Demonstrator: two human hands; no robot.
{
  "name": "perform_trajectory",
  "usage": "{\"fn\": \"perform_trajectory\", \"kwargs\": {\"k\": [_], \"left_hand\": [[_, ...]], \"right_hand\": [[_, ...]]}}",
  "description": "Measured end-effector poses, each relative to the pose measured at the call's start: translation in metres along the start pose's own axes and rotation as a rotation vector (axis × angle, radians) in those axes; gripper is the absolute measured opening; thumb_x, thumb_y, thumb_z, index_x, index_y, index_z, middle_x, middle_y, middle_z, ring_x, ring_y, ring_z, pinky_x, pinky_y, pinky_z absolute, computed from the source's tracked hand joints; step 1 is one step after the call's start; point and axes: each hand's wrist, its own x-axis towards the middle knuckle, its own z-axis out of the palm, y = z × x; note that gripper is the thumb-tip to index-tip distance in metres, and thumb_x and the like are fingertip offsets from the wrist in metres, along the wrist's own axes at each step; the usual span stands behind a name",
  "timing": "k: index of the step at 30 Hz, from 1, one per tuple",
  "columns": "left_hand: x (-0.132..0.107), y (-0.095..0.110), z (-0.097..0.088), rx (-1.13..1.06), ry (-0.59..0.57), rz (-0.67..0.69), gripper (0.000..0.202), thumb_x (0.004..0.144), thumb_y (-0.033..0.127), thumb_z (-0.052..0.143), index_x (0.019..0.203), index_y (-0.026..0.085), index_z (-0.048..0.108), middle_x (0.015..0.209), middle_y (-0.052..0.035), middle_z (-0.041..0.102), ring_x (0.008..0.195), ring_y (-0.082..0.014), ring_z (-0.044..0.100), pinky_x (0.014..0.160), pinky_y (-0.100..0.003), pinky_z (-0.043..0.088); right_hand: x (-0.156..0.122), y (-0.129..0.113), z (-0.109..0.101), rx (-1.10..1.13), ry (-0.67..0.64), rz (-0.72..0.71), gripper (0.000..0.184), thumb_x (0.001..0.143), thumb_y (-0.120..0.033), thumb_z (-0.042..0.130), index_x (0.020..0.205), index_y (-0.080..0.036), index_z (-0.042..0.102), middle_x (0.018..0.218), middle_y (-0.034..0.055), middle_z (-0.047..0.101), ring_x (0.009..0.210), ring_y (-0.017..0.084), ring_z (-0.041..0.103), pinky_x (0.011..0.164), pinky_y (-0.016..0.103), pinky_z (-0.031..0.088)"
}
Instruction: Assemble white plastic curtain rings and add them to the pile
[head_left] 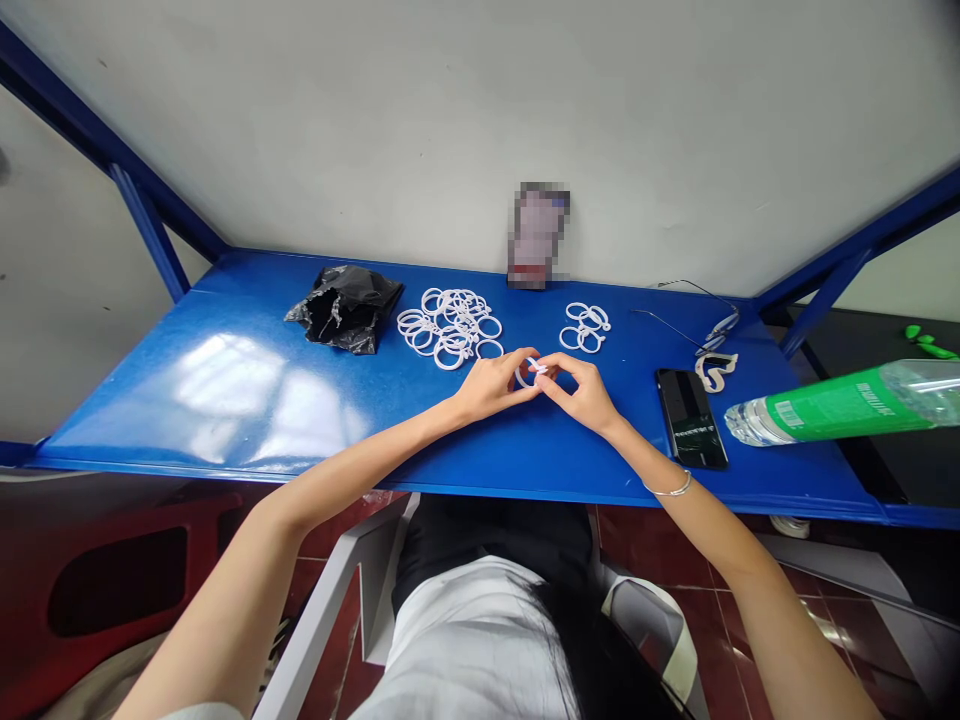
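Between my two hands is a white plastic ring (523, 374) with a small tab, held just above the blue table. My left hand (491, 385) pinches the ring's left side with thumb and fingers. On the other side, my right hand (581, 392) has its thumb and fingertips closed at the tab. Fingers cover part of the ring. A loose pile of similar white rings (450, 325) lies just beyond my left hand. Several more rings (585, 328) form a smaller group beyond my right hand.
A crumpled black plastic bag (352, 305) lies left of the pile. A blurred upright object (538, 235) leans on the wall. To the right are eyeglasses (720, 325), a white curved piece (718, 372), a black phone (691, 418) and a green-labelled bottle (840, 402). The blue table (405, 460) has a front edge near me.
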Motion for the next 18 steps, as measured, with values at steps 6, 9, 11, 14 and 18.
{"fn": "perform_trajectory", "kwargs": {"k": [6, 9, 11, 14, 18], "left_hand": [[-0.0011, -0.0003, 0.0011, 0.018, 0.003, 0.011, 0.045, 0.088, 0.046, 0.055, 0.12, 0.014, 0.052, 0.08, -0.0015, 0.068, 0.055, -0.0096, 0.061, 0.053, -0.018, 0.042], [-0.0022, -0.0008, 0.0021, -0.018, -0.002, 0.033, 0.048, 0.088, 0.046, 0.054, 0.123, 0.013, 0.051, 0.082, -0.0027, 0.069, 0.057, -0.0096, 0.061, 0.054, -0.018, 0.043], [-0.0028, -0.0012, 0.0026, -0.039, 0.006, 0.046, 0.054, 0.088, 0.046, 0.054, 0.13, 0.013, 0.046, 0.087, -0.0037, 0.069, 0.06, -0.0101, 0.062, 0.056, -0.018, 0.044], [-0.0032, -0.0019, 0.0031, -0.044, 0.014, 0.042, 0.07, 0.088, 0.047, 0.054, 0.146, 0.016, 0.03, 0.09, -0.0035, 0.069, 0.063, -0.0107, 0.062, 0.058, -0.018, 0.045], [-0.003, -0.0033, 0.0038, -0.045, 0.012, 0.057, 0.079, 0.088, 0.047, 0.054, 0.152, 0.018, 0.016, 0.09, -0.0025, 0.068, 0.063, -0.0099, 0.061, 0.059, -0.018, 0.045]], "right_hand": [[0.001, 0.0029, -0.0009, 0.127, -0.027, 0.043, 0.026, 0.088, -0.036, 0.061, 0.109, -0.022, 0.055, 0.091, 0.0029, 0.066, 0.081, 0.017, 0.066, 0.073, 0.03, 0.055], [0.0014, 0.003, -0.0027, 0.163, -0.071, 0.031, 0.029, 0.088, -0.036, 0.062, 0.112, -0.023, 0.053, 0.095, 0.0036, 0.066, 0.085, 0.017, 0.066, 0.075, 0.03, 0.055], [0.0016, 0.0032, -0.004, 0.178, -0.115, 0.029, 0.031, 0.087, -0.037, 0.062, 0.114, -0.023, 0.053, 0.1, 0.0047, 0.066, 0.09, 0.018, 0.066, 0.077, 0.031, 0.056], [0.002, 0.0031, -0.0051, 0.179, -0.145, 0.023, 0.037, 0.088, -0.038, 0.061, 0.121, -0.025, 0.052, 0.111, 0.0069, 0.063, 0.1, 0.02, 0.064, 0.081, 0.033, 0.056], [0.0026, 0.0014, -0.0058, 0.146, -0.166, 0.0, 0.041, 0.088, -0.04, 0.059, 0.126, -0.026, 0.051, 0.114, 0.008, 0.059, 0.102, 0.022, 0.061, 0.083, 0.036, 0.056]]}}
